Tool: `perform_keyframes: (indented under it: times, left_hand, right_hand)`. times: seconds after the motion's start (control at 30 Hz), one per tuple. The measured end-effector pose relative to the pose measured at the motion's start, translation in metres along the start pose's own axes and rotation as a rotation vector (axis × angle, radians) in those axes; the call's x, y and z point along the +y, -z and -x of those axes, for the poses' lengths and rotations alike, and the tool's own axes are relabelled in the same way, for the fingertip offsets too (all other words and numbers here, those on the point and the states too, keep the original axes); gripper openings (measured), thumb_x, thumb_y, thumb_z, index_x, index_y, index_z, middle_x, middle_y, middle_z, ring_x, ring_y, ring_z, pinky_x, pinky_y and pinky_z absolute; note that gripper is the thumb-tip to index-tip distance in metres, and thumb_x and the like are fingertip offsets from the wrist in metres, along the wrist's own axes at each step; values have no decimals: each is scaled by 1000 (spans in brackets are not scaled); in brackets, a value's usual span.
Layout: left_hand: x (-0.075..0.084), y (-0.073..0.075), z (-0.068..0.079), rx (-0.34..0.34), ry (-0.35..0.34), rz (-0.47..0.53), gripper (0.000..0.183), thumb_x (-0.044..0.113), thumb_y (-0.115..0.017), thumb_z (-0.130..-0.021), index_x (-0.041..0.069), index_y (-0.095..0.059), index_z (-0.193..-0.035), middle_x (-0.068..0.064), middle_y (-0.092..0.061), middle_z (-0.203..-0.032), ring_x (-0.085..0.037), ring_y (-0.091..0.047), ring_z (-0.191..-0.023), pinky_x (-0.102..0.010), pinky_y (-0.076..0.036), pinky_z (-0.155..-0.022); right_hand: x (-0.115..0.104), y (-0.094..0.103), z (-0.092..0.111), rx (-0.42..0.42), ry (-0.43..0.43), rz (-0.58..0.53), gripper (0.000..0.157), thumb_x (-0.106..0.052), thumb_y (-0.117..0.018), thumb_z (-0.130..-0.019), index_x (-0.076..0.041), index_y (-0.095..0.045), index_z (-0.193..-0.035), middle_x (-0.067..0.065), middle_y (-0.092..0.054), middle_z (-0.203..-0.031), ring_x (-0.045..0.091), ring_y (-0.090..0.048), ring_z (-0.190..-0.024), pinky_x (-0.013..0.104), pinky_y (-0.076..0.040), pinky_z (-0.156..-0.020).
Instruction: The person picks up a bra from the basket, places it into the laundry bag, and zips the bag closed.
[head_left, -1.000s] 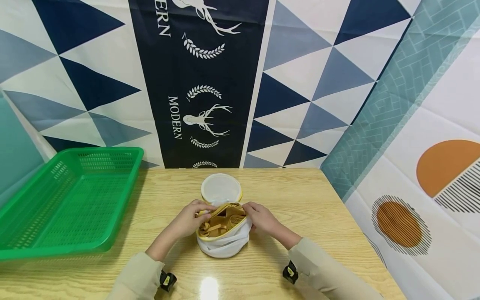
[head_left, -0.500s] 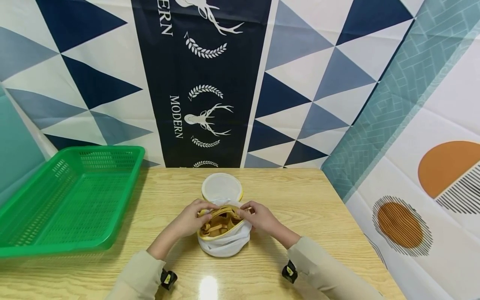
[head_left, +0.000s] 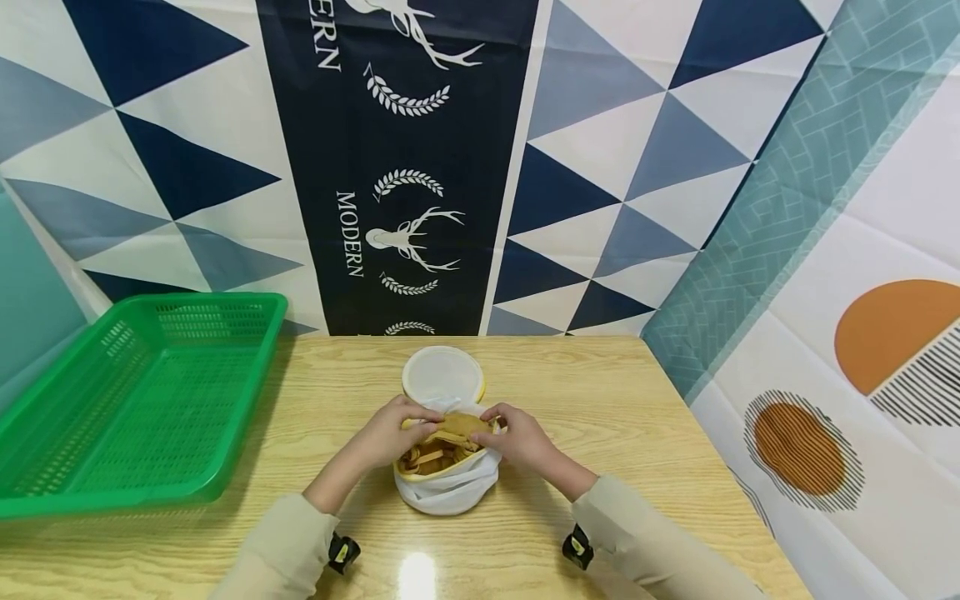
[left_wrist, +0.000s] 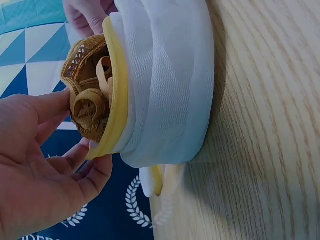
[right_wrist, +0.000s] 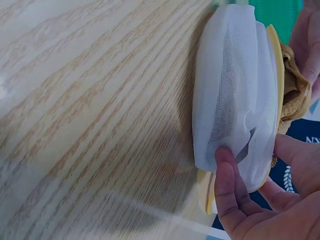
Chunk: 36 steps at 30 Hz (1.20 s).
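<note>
Mustard cloth (head_left: 461,424) was bunched in the mouth of a white mesh bag (head_left: 448,493) on the wooden table (head_left: 592,387), its edge raised above the yellow rim. The cloth was pinched by the left hand (head_left: 388,433) and right hand (head_left: 522,437), the mesh being touched by right-hand fingers. A round lid (head_left: 442,375) was seen behind, a green basket (head_left: 172,392) to the left.

A pale wood-grained worktop (head_left: 600,392) stands against a back wall (head_left: 577,192) patterned with blue, navy and white triangles; a dark panel (head_left: 420,158) shows white stags and "MODERN"; a teal strip (head_left: 825,150) adjoins the white right wall (head_left: 795,350) with orange shapes; a light patch (head_left: 417,575) gleams on the wood.
</note>
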<state>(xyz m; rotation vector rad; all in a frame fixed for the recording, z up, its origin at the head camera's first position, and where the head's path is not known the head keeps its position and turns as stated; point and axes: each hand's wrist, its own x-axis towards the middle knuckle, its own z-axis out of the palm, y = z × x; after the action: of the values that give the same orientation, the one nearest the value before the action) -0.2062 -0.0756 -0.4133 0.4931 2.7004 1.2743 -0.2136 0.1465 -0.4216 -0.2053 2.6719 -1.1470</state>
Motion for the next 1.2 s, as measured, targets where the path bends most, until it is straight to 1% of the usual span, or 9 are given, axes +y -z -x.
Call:
perform_keyframes:
  times: [0.17, 0.33, 0.4, 0.47, 0.57, 0.77, 0.93, 1.07, 1.2]
  left_hand:
    - [2, -4, 0, 2, 30, -26, 19, 21, -62, -82, 26, -68, -99, 0, -51, -97, -14, -49, -88, -33, -42, -76]
    - [2, -7, 0, 9, 14, -65, 19, 17, -65, -79, 25, -69, -96, 0, -51, -97, -15, -50, -90, -31, -43, -74]
    - [2, -8, -1, 6, 4, -75, 19, 17, -66, -78, 24, -69, -96, 0, -51, -97, -15, -50, -89, -31, -43, -74]
    - [2, -8, -1, 0, -3, -77, 19, 17, -66, -78, 24, -69, -95, 0, -50, -97, -15, -50, -89, -31, -43, -74]
    - [2, -8, 0, -11, -9, -80, 18, 19, -65, -79, 24, -69, -96, 0, -50, -97, -16, -49, -88, -32, -43, -74]
    - [2, -7, -3, -14, 9, -64, 19, 35, -59, -83, 22, -70, -94, 1, -51, -96, -14, -49, -87, -32, -42, -74]
    - [2, -11, -4, 10, -1, -87, 11, 27, -66, -77, 24, -70, -87, 1, -51, -91, -13, -48, -81, -30, -41, -71]
    - [3, -14, -5, 24, 0, -113, 9, 24, -70, -74, 25, -71, -83, 2, -52, -90, -12, -48, -82, -31, -41, -73]
    - [4, -16, -6, 28, -13, -145, 8, 22, -70, -74, 24, -71, -82, 1, -52, -90, -13, -48, -82, -31, -41, -74]
  right_hand:
    - [-2, 2, 1, -8, 10, 29, 42, -40, -61, -80, -12, -54, -110, 13, -51, -105, 14, -54, -63, 25, -47, -53]
    - [-4, 4, 0, -10, 5, 14, 34, -39, -48, -88, -12, -55, -108, 9, -56, -96, 15, -53, -65, 27, -47, -54]
    - [-4, 3, 0, -9, 9, 10, 35, -41, -45, -89, -12, -56, -106, 8, -57, -94, 15, -52, -65, 28, -46, -54]
    - [-3, 3, -1, -9, 11, 12, 39, -44, -47, -88, -11, -56, -106, 8, -56, -94, 15, -52, -65, 27, -46, -53]
    - [-1, 1, -3, 8, 27, 40, 43, -46, -55, -82, -10, -56, -106, 8, -53, -93, 14, -51, -66, 25, -44, -53]
    - [1, -3, -5, 52, 46, 80, 42, -43, -63, -77, -10, -56, -102, 6, -52, -87, 15, -46, -68, 25, -38, -55]
    - [1, -4, -6, 57, 52, 103, 41, -41, -65, -76, -11, -56, -101, 5, -53, -87, 15, -45, -72, 25, -37, -57]
    - [-3, -1, -4, 50, 42, 87, 32, -36, -58, -83, -10, -57, -102, 5, -54, -86, 15, -47, -72, 25, -38, -57]
    - [-6, 0, -3, 28, 19, 48, 24, -25, -46, -91, -9, -57, -106, 6, -57, -88, 15, -50, -68, 26, -42, -54]
